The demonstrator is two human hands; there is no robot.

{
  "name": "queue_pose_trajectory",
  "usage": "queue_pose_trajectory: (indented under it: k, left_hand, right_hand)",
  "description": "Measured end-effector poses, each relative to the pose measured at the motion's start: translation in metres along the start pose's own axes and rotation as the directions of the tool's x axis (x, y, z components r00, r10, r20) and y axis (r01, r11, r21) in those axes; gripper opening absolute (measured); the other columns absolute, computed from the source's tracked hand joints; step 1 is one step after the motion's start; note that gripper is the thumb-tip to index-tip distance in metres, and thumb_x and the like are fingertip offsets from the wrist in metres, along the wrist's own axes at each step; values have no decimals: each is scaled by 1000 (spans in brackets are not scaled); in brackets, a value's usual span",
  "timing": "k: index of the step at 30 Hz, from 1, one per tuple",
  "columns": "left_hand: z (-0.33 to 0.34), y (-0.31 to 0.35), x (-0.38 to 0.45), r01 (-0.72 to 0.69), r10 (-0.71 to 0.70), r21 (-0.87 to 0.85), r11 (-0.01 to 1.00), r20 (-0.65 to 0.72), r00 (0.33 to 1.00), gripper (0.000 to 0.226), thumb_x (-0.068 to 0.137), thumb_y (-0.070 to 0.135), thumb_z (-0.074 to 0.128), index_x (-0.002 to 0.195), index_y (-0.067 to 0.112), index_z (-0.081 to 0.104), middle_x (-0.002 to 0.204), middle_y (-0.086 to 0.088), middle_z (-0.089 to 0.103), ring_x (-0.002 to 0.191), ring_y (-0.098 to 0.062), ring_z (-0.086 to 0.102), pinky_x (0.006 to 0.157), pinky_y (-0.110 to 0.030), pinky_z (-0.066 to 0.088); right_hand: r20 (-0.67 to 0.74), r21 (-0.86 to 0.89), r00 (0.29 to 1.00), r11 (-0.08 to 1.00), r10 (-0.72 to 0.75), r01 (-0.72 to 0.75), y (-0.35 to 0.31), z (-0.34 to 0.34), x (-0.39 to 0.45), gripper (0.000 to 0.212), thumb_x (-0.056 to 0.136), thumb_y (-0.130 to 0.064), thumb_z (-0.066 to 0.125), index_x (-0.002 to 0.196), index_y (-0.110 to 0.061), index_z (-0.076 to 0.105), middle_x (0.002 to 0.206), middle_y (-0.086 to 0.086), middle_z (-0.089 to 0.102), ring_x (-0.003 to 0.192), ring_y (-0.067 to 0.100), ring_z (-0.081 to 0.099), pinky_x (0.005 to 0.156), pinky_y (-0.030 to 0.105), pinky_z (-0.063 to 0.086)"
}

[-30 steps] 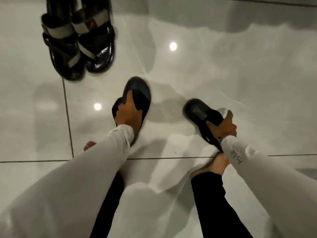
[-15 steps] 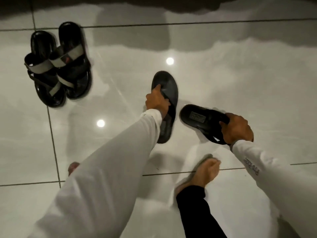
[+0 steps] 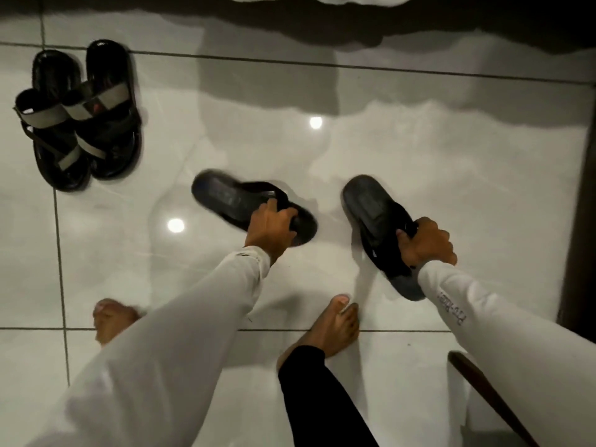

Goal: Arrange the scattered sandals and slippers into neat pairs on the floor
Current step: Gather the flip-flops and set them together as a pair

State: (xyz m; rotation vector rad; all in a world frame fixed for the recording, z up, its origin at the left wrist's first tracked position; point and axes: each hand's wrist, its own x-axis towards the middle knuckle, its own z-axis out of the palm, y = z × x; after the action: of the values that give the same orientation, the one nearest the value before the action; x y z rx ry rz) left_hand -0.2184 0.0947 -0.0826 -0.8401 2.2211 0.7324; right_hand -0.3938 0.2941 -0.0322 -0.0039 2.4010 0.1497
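Note:
My left hand (image 3: 270, 228) grips the strap of a black flip-flop (image 3: 222, 196) that lies crosswise, its heel to the left and blurred. My right hand (image 3: 425, 243) grips the strap of the matching black flip-flop (image 3: 371, 204), heel pointing away from me and slightly left. The two flip-flops are a short gap apart on the glossy white tiled floor (image 3: 451, 162). A pair of black sandals with grey straps (image 3: 80, 114) stands side by side at the far left.
My bare feet (image 3: 332, 330) stand just in front of the flip-flops; the other foot (image 3: 111, 317) is at the left. A dark wooden edge (image 3: 577, 188) runs down the right side. A dark wooden piece (image 3: 483, 388) sits at the lower right.
The left-hand flip-flop has turned from pointing away to lying crosswise. The right-hand flip-flop has swung round and shifted to the right. The view has moved, so the sandal pair sits lower.

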Motion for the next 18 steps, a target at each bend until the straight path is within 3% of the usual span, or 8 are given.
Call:
queue_pose_trajectory:
  k: [4,6,9,11,12,15,18]
  left_hand:
    - [5,-14,-13,-129,139,251,959,-24,990,31,98,17,52,122,13,71,133,-11,61,130,-32,52,129,-49,15]
    - [4,-21,-16,-208,225,302,930,-23,974,27,98,11,53,119,13,71,132,-8,64,136,-30,50,129,-54,13]
    - [-6,-27,-15,-252,264,92,963,-169,950,26,93,5,63,118,10,68,128,-12,64,128,-34,57,120,-55,35]
    - [-18,-26,-14,-133,114,-49,990,-279,954,46,88,12,70,132,12,56,134,-17,56,124,-38,55,109,-54,47]
    - [-23,-26,-13,-49,25,-77,996,-285,958,63,84,16,74,142,15,47,142,-21,48,131,-41,49,110,-57,46]
    - [-37,-30,-5,160,-173,-133,978,-88,981,95,88,29,75,161,34,14,155,-24,24,142,-47,35,114,-64,39]
    - [-43,-31,10,195,-178,-173,965,109,978,86,98,35,65,161,41,6,142,-21,34,126,-47,49,104,-59,51]
  right_hand:
    - [57,116,998,993,15,-22,-24,7,1,49,92,-43,61,128,-10,51,132,22,55,120,46,56,97,48,46]
    - [85,204,996,978,20,-38,-44,17,-2,50,91,-42,64,127,-10,51,132,22,56,120,46,56,97,47,47]
    - [126,326,992,945,-7,-35,-74,32,-13,51,90,-37,66,130,-11,49,131,24,57,119,46,56,96,44,48]
    - [149,379,989,925,-21,-38,-90,42,-21,54,90,-29,65,137,-17,42,128,25,57,115,47,59,95,46,51]
    - [162,406,987,913,-24,-45,-96,47,-25,57,90,-25,63,141,-22,38,126,25,57,111,48,61,95,49,53]
    - [239,514,970,854,-48,-84,-108,57,-32,72,91,-17,60,151,-36,24,124,24,60,104,49,67,92,56,56]
    - [281,517,958,850,-53,-105,-113,62,-31,86,93,-20,60,157,-39,6,128,24,60,103,49,68,93,57,55]
